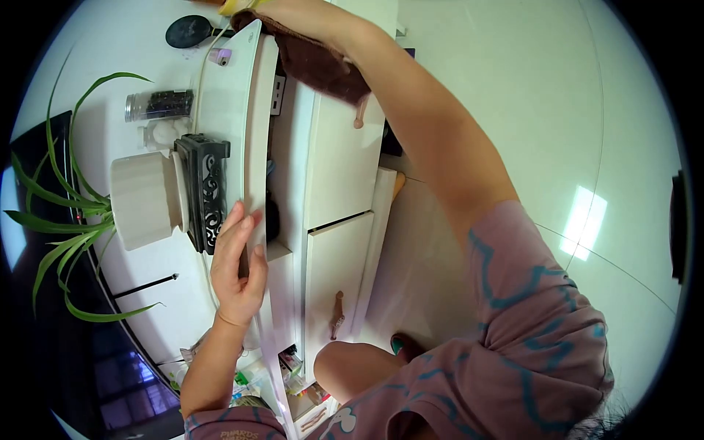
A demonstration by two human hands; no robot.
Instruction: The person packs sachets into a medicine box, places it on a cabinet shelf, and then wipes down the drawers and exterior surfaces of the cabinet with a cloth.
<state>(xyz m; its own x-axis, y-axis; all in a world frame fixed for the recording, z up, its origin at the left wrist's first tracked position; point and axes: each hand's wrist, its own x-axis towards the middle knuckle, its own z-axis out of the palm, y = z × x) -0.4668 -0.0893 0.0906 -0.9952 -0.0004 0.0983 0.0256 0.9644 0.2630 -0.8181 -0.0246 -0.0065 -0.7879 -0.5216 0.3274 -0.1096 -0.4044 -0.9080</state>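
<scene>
My left hand [238,268] rests at the edge of the cabinet's pale glass top [257,132], fingers stretched out and thumb apart. Just beyond its fingertips is a black carved stand [209,191] bearing a white plant pot [147,199] with long green leaves. My right arm reaches to the top of the view, where my right hand [275,10] is partly cut off by the frame. A brown cloth [312,62] hangs from that hand over the cabinet's front edge; the fingers themselves are hidden. Something yellow [232,6] shows beside it.
Near the pot are a clear jar with dark contents [165,105], a small purple item [220,56] and a black round-headed object [189,31]. A large dark screen [95,337] stands at left. White drawers [341,271] with brown handles face my knee. Shiny tile floor [543,103] spreads at right.
</scene>
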